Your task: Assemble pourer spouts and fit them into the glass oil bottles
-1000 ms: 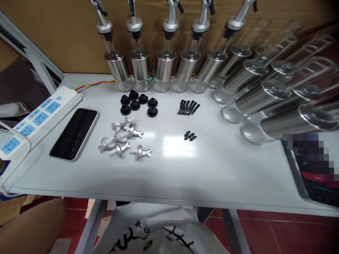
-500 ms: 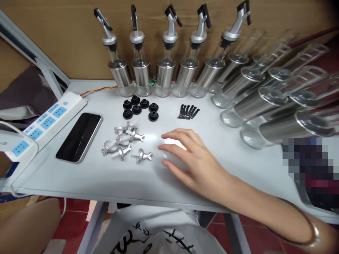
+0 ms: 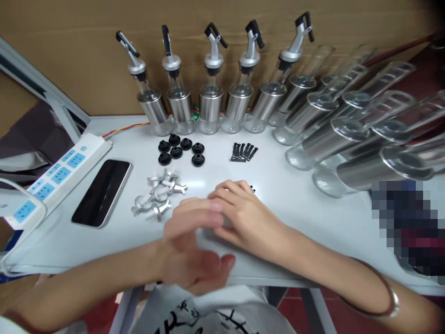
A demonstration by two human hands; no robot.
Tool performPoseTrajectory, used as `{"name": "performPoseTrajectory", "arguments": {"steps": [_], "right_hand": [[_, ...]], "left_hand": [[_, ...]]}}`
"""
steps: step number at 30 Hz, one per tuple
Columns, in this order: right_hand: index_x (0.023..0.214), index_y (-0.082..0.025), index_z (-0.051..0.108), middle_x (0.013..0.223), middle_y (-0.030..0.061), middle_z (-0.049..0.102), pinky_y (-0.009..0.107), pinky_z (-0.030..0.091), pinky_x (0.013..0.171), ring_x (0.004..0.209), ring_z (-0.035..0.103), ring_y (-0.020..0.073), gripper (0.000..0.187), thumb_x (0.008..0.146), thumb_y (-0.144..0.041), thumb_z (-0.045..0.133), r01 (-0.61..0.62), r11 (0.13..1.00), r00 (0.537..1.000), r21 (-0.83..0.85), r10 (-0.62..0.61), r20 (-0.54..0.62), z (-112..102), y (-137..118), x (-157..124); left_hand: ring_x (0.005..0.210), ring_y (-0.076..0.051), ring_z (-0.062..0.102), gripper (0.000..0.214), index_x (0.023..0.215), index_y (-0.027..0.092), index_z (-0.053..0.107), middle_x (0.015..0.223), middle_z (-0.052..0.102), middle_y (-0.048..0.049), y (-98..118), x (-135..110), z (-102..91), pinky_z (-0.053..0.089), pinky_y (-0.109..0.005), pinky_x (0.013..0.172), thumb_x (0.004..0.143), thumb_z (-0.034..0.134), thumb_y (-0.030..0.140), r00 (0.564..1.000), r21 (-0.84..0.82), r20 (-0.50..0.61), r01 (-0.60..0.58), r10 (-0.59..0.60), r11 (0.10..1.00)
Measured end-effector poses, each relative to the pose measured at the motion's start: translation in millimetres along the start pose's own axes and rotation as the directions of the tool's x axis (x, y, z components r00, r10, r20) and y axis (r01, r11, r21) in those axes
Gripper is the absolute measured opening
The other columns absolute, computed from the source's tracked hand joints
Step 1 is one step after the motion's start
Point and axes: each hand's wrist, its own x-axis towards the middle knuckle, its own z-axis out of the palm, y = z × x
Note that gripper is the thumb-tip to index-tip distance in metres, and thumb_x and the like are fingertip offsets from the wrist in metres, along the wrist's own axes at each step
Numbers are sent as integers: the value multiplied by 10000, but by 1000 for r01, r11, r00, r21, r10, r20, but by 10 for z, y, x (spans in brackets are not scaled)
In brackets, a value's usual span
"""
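My right hand (image 3: pixel 243 215) lies on the white table (image 3: pixel 313 208), fingers stretched flat and pointing left, covering most of a few small black rings (image 3: pixel 252 189). My left hand (image 3: pixel 191 246) hovers at the table's front edge just left of it, smeared by motion, fingers extended with nothing visible in them. Its fingertips are next to a pile of silver metal spout pieces (image 3: pixel 158 195) and hide the nearest one. Black rubber stoppers (image 3: pixel 181 148) and a bundle of black pins (image 3: pixel 243 152) lie farther back.
Several steel-sleeved glass bottles with pourers (image 3: pixel 210 99) stand along the back. Several bottles without tops (image 3: pixel 347 134) crowd the right. A phone (image 3: pixel 102 192) and a white power strip (image 3: pixel 55 174) lie at the left. A blurred dark item sits at the right edge.
My right hand came in from the right and settled on the table by the black rings. My left hand has just risen into view from below. The view tilted slightly upward.
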Motion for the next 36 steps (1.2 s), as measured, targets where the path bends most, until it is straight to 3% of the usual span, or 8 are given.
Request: {"name": "performPoseTrajectory", "arguments": {"steps": [3,8,11,14,21,24,31,36], "right_hand": [[890,-129,642,818,75,644,363,390,730,823,520,214,154,911,-173,497,12,994,998,109,-4,-67,-125,123,-102],[1038,-146,624,875,80,649,358,466,753,844,537,203,166,947,-164,485,70,962,984,265,-23,-178,-198,268,-170],[1072,-172,610,881,66,660,303,497,699,814,581,176,142,954,-178,533,49,943,971,329,32,-237,-214,312,-179],[1011,-168,631,853,57,660,276,503,681,782,609,156,100,950,-197,556,7,932,969,363,82,-231,-234,336,-182],[981,-166,644,824,59,669,309,501,722,774,602,164,101,953,-200,553,66,954,963,294,16,-268,-201,334,-189],[960,-174,639,821,57,667,313,498,715,764,600,164,75,944,-190,567,65,955,955,289,24,-294,-168,339,-193],[1014,-167,626,827,66,683,353,468,733,793,578,196,124,949,-135,525,36,997,954,62,-16,-301,-240,534,-208],[979,-163,678,883,90,677,372,464,730,844,569,227,188,937,-103,506,-53,999,981,5,53,-187,-345,751,-278]], "left_hand": [[1111,-198,530,421,1141,254,464,1129,474,-53,-50,36,47,536,-390,921,781,539,49,971,-67,-188,-163,148,984],[1252,-248,451,455,1189,208,422,1242,415,-117,-89,-10,64,493,-456,1001,793,516,4,1000,-79,-2,11,-11,997],[1089,-197,537,408,1179,210,465,1265,389,-119,-102,-26,34,555,-343,854,836,481,-11,991,17,76,109,-110,994],[935,-146,576,399,1175,226,480,1243,416,-104,-119,-20,10,560,-282,774,864,458,-23,984,-5,127,129,-127,992],[1060,-190,567,299,1206,222,486,1173,478,-99,-151,1,-51,540,-317,885,924,517,128,945,-89,299,170,-136,981],[987,-167,591,286,1218,217,507,1140,523,-90,-166,-11,-55,544,-284,852,942,497,145,925,-105,356,182,-134,978],[902,-150,612,226,1171,193,573,1048,600,-82,-180,-40,-57,536,-247,798,991,461,270,941,-85,323,132,-98,988],[928,-171,627,254,1172,172,541,997,673,-75,-165,-19,-71,500,-290,827,1003,437,329,951,-40,300,86,-70,995]]}}
